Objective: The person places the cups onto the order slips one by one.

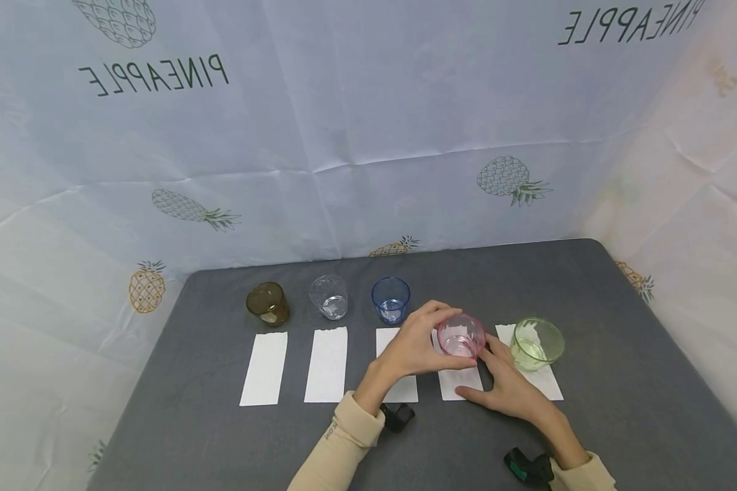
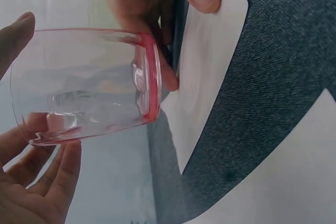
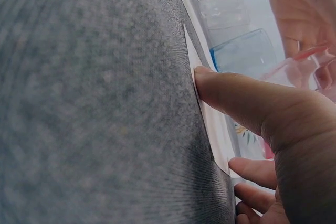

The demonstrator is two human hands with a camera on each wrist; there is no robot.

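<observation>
My left hand (image 1: 413,344) grips a pink-tinted clear glass (image 1: 460,337) by its side, thumb opposite the fingers. In the left wrist view the glass (image 2: 86,85) is raised off the table, its thick pink base turned toward a white paper strip (image 2: 207,61). Below and to the right of the glass, my right hand (image 1: 511,389) rests on that same strip with thumb and fingers spread apart. The right wrist view has the thumb (image 3: 236,95) touching the paper's near edge and the fingertips by its end.
A brown glass (image 1: 268,304), a clear glass (image 1: 329,297) and a blue glass (image 1: 390,300) stand along the back. On the rightmost strip stands a green glass (image 1: 537,344). More white paper strips (image 1: 264,368) lie in a row on the grey table (image 1: 190,409). A pineapple-print curtain (image 1: 319,123) hangs behind.
</observation>
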